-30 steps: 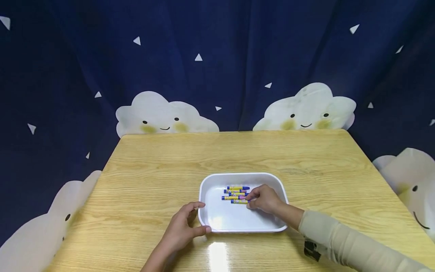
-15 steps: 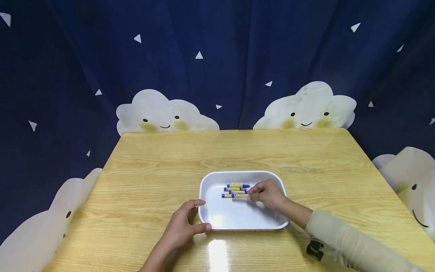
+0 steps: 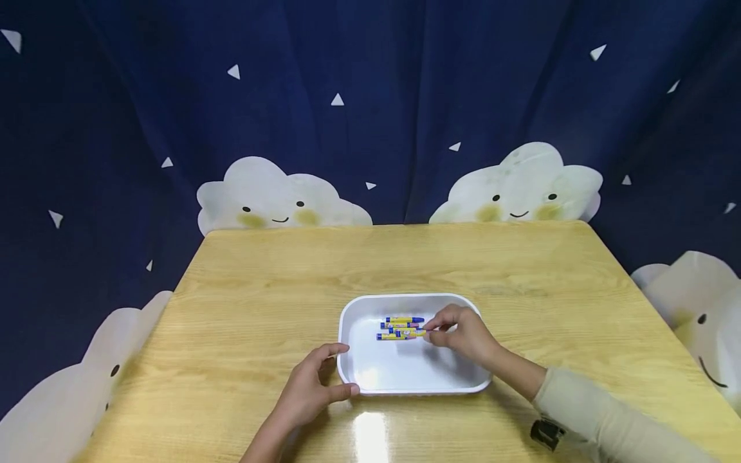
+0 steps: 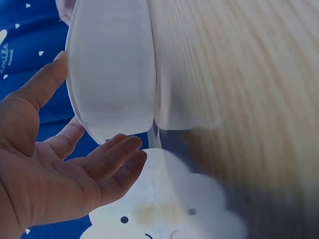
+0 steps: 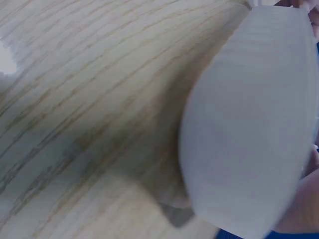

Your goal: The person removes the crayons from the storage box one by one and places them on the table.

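A white plastic tray (image 3: 413,391) holds several yellow-and-blue crayons (image 3: 403,319), lying side by side near its middle. Thumb and fingertips of my right hand (image 3: 466,334) pinch the end of one crayon (image 3: 420,333), which overlaps the lowest ones of the group in the head view. Against the tray's left side rests my left hand (image 3: 307,389), thumb near the front corner and a finger at the left rim. In the left wrist view its fingers spread loosely beside the tray's outer wall (image 4: 114,64). The right wrist view has the tray wall (image 5: 249,114) hiding most of the right hand.
The tray stands on a light wooden table (image 3: 260,289) near its front side. A dark blue curtain (image 3: 376,116) with white clouds and triangles hangs behind and around the table. A dark wrist device (image 3: 546,434) sits below the right sleeve.
My right hand has picked up the lowest crayon of the group and carried it slightly up in the view, over the others. The left hand stays at the tray's side.
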### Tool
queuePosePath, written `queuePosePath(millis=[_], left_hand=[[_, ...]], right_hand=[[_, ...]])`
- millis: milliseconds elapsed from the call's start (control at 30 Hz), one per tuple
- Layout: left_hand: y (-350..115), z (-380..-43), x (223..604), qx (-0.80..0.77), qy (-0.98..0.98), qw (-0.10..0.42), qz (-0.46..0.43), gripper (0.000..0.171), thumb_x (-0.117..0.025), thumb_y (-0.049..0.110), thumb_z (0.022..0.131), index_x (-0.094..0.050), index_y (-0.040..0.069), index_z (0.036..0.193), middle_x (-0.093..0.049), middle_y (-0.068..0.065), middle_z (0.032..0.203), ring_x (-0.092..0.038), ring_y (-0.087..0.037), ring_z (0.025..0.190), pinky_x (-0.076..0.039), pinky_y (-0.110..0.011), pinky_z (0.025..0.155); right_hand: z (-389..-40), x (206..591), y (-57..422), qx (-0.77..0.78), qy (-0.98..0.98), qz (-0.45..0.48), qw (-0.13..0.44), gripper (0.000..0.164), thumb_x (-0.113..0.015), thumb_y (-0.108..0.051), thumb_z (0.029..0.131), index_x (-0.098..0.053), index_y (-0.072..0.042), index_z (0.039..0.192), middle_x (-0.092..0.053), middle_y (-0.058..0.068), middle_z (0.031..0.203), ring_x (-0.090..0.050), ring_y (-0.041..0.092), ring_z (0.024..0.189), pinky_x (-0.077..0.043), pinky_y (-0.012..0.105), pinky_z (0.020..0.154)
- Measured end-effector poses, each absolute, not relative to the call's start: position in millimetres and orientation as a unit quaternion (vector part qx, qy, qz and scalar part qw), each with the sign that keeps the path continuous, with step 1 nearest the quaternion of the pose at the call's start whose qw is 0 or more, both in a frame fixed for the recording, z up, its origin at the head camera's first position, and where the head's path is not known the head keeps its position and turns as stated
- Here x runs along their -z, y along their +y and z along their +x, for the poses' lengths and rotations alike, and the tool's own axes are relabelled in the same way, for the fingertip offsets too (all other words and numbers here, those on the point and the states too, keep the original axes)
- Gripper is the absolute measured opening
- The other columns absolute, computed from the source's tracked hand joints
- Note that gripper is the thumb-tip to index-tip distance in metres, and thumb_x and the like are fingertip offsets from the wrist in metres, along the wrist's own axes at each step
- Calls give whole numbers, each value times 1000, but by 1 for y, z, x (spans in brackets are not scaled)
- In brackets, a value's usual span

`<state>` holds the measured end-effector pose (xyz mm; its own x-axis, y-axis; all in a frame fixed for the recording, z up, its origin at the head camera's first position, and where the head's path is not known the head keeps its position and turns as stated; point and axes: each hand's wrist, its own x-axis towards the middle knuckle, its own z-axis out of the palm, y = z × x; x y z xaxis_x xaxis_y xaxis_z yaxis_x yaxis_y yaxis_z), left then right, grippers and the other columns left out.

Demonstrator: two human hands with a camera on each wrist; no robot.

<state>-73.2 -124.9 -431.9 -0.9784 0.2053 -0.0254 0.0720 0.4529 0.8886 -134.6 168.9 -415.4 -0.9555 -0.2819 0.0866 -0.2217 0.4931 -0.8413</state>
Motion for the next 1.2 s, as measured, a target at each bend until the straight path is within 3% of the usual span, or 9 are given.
queuePosePath(millis=[133, 333, 533, 900, 1200], left_hand=[[-125, -72, 432, -515, 851, 64, 83, 63, -85, 26, 64, -58, 9, 118, -54, -16, 124, -52, -36, 112, -37, -53, 94], [-124, -72, 433, -530, 840, 69, 93, 63, -85, 24, 66, -56, 8, 120, -54, -19, 124, -51, -40, 112, -38, -54, 93], [-125, -73, 433, -552, 824, 88, 91, 64, -84, 20, 67, -54, 5, 122, -52, -21, 125, -53, -41, 109, -44, -51, 88], [-124, -74, 433, -570, 810, 99, 96, 64, -83, 16, 69, -53, 4, 123, -47, -24, 129, -53, -41, 109, -46, -48, 86], [-125, -75, 433, -576, 805, 104, 98, 66, -83, 15, 68, -51, 1, 124, -47, -26, 129, -56, -39, 107, -49, -44, 82]], right_hand=[[-126, 413, 181, 461, 868, -184, 5, 9, -78, -7, 74, -73, -12, 80, -59, -4, 83, -54, 14, 76, -46, 25, 60], [-116, 400, 199, 467, 867, -174, 7, 7, -78, -12, 76, -73, -14, 82, -60, -2, 88, -54, 14, 79, -45, 26, 60], [-116, 393, 218, 471, 868, -155, 20, 9, -76, -15, 78, -73, -11, 85, -62, 0, 92, -54, 16, 85, -45, 26, 61], [-124, 389, 255, 476, 871, -121, -21, 10, -73, -9, 80, -72, -3, 89, -63, 8, 95, -57, 10, 81, -50, 26, 61], [-136, 397, 283, 482, 867, -114, -49, 16, -73, -10, 81, -71, 0, 94, -63, 5, 99, -56, 5, 87, -49, 23, 63]])
